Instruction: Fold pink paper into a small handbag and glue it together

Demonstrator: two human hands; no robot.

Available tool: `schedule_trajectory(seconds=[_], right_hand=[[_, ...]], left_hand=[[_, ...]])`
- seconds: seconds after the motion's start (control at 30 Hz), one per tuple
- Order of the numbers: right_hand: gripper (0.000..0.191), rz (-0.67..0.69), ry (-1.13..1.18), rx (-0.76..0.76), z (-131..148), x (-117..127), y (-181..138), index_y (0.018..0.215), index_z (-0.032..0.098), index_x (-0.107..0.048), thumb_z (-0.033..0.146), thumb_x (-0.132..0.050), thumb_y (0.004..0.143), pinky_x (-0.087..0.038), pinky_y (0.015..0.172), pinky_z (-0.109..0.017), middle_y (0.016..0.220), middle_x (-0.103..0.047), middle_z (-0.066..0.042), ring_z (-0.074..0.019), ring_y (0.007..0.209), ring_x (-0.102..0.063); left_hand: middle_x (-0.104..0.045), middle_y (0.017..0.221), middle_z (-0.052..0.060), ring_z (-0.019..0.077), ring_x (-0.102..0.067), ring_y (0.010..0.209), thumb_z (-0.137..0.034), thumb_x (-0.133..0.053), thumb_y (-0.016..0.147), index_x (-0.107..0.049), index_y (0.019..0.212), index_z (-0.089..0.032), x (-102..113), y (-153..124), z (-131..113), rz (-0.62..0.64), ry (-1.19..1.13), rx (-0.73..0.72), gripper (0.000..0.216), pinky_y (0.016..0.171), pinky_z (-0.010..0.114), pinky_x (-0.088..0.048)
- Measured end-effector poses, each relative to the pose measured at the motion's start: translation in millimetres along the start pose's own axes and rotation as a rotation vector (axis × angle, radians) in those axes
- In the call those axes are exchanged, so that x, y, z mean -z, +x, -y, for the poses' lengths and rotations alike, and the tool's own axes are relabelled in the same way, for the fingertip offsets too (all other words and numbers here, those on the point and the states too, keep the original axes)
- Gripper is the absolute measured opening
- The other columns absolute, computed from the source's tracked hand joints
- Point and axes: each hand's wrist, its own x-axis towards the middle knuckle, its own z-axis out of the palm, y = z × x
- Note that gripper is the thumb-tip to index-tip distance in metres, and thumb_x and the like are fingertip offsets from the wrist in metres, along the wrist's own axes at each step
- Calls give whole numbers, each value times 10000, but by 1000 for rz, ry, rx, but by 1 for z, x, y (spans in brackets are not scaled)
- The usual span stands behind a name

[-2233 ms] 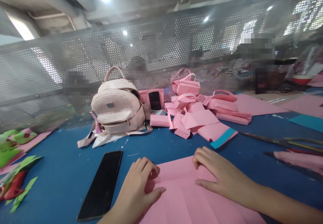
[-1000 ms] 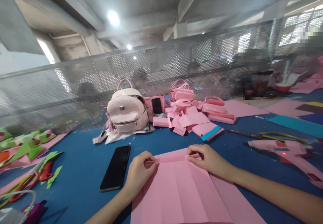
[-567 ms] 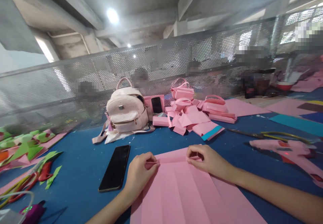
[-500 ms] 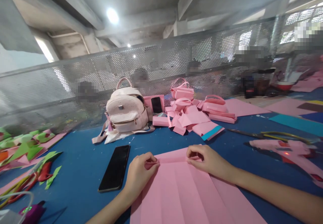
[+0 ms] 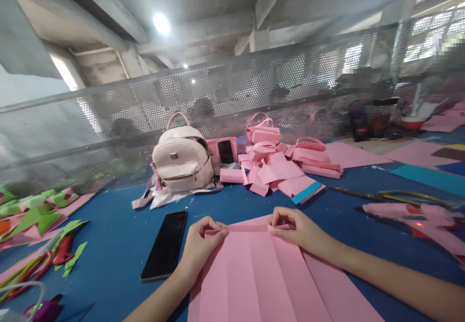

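A sheet of pink paper (image 5: 254, 273) with several lengthwise creases lies before me, its far edge folded over in a narrow strip. My left hand (image 5: 205, 244) pinches the left end of that strip between thumb and curled fingers. At the strip's right part, my right hand (image 5: 292, 227) is closed on the paper in a similar pinch. Beneath, more pink paper (image 5: 337, 283) shows on the right side. Just left of my left hand, a black phone (image 5: 165, 245) lies flat on the blue table (image 5: 112, 244).
Behind stand a pale pink backpack (image 5: 183, 162) and a heap of pink paper pieces (image 5: 276, 164). To the right lie scissors (image 5: 403, 196) and a pink glue gun (image 5: 410, 215). Red-handled scissors (image 5: 61, 252) and green paper shapes (image 5: 39, 215) are at left. A perforated metal screen (image 5: 232, 89) borders the back.
The left fingers have shifted slightly along the folded edge, and the strip looks turned down flatter. Both hands keep their hold; the view has moved a little.
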Motion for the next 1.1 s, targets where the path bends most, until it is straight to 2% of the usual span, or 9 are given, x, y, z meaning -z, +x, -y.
schedule_trajectory(seconds=[0.27, 0.6, 0.83, 1.1], right_hand=[[200, -4, -19, -24, 2, -1, 2, 674, 200, -497, 305, -639, 769, -378, 623, -275, 743, -630, -7, -147, 650, -485], [208, 14, 14, -32, 0, -1, 7, 658, 206, -451, 277, -618, 759, -340, 609, -272, 706, -576, 8, -143, 642, -440], [181, 12, 6, -57, -1, 1, 9, 664, 204, -469, 258, -617, 752, -348, 615, -276, 717, -594, 7, -143, 639, -447], [180, -19, 24, -78, 1, 1, 11, 617, 205, -452, 196, -602, 716, -360, 603, -273, 697, -611, 1, -145, 632, -470]], left_hand=[[-763, 821, 68, 217, -690, 781, -379, -757, 678, -546, 605, -189, -1, 4, 2, -48, -26, 74, 293, 726, 288, -494], [-751, 759, 67, 221, -683, 752, -309, -757, 643, -598, 582, -183, -3, 11, 7, -74, 8, 47, 212, 742, 301, -492], [-740, 716, 65, 211, -678, 700, -279, -759, 620, -607, 556, -178, -3, 13, 5, -78, 13, 51, 194, 687, 284, -498], [-732, 715, 62, 209, -674, 706, -286, -770, 628, -605, 567, -183, -4, 13, 7, -64, 5, 41, 203, 696, 283, -504]])
